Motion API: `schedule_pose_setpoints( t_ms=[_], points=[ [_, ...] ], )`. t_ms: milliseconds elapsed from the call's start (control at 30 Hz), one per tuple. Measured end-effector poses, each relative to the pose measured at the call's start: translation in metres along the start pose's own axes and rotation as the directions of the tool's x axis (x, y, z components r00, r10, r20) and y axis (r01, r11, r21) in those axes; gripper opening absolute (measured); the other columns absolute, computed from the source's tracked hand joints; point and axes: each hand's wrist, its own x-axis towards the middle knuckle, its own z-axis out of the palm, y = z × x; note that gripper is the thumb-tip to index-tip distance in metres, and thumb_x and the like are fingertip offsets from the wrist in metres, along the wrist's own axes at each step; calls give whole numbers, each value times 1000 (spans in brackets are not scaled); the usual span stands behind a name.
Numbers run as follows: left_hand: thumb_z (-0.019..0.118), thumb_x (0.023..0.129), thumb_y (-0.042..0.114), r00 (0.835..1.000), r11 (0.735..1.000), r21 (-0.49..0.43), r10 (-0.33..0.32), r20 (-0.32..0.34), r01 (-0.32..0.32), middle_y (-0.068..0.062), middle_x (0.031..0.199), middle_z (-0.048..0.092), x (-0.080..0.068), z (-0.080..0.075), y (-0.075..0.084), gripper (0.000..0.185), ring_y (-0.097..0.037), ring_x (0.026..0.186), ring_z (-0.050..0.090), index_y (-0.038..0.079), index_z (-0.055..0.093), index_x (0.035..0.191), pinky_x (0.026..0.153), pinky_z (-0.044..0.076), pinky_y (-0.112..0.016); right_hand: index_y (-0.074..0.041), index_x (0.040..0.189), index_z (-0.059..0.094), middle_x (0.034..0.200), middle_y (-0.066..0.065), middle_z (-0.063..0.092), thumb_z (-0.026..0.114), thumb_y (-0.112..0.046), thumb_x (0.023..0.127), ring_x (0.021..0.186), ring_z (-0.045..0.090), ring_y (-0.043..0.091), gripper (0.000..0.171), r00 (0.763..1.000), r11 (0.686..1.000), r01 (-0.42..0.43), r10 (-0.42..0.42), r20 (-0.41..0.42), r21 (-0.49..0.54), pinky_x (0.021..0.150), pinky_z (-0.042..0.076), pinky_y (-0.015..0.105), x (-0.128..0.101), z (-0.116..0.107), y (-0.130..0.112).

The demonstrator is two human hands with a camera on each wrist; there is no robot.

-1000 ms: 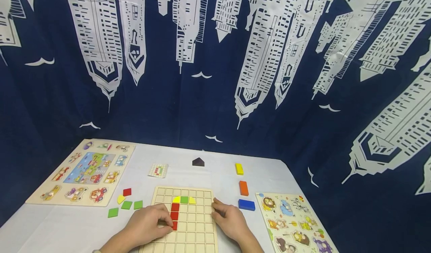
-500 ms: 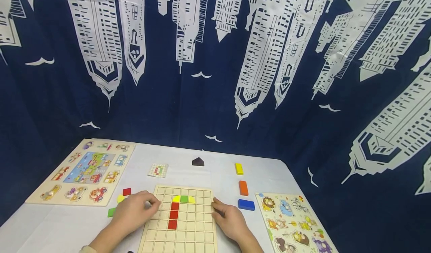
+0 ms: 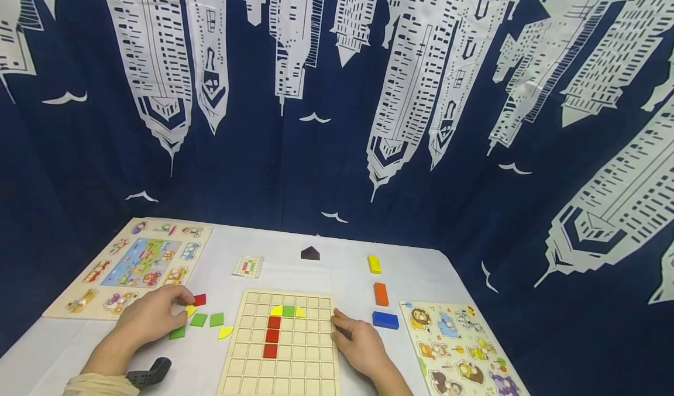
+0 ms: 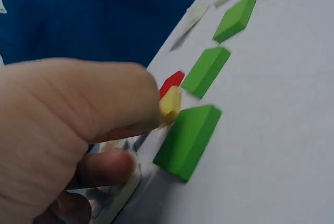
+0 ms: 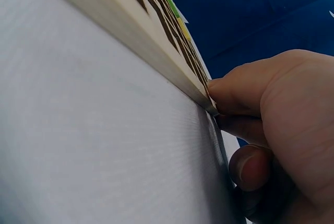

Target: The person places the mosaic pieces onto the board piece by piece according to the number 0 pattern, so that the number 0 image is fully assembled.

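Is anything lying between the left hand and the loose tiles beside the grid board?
Nothing visible does. The left hand is already at the loose tiles: its fingertips touch a yellow tile, with the red tile and green tiles right beside it.

Two bare hands, the left hand [image 3: 150, 320] and the right hand [image 3: 360, 346], carry no rings. A beige knitted sleeve cuff [image 3: 97, 384] covers the left wrist at seven o'clock, with a black wrist-mounted device [image 3: 149, 372] beside it.
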Motion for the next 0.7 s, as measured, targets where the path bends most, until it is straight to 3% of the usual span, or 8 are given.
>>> schedule_pose_setpoints(
  t_ms=[400, 700],
  points=[
    [88, 77, 30, 999, 998, -52, 40, -9, -40, -1, 110, 75, -1, 6, -1, 32, -32, 107, 68, 24, 75, 106, 87, 51, -57, -10, 129, 72, 145, 2, 61, 71, -23, 96, 134, 59, 26, 35, 1000, 999, -28, 28, -1, 22, 110, 44, 52, -1, 0, -3],
    [88, 78, 31, 998, 997, -45, 60, -25, -61, -7, 121, 73, -2, 10, 3, 34, -40, 121, 63, 26, 75, 109, 92, 49, -63, -11, 129, 72, 144, 1, 62, 69, -24, 97, 134, 59, 26, 35, 1000, 1000, -15, 15, 2, 17, 110, 44, 52, 0, -1, -1]
  ],
)
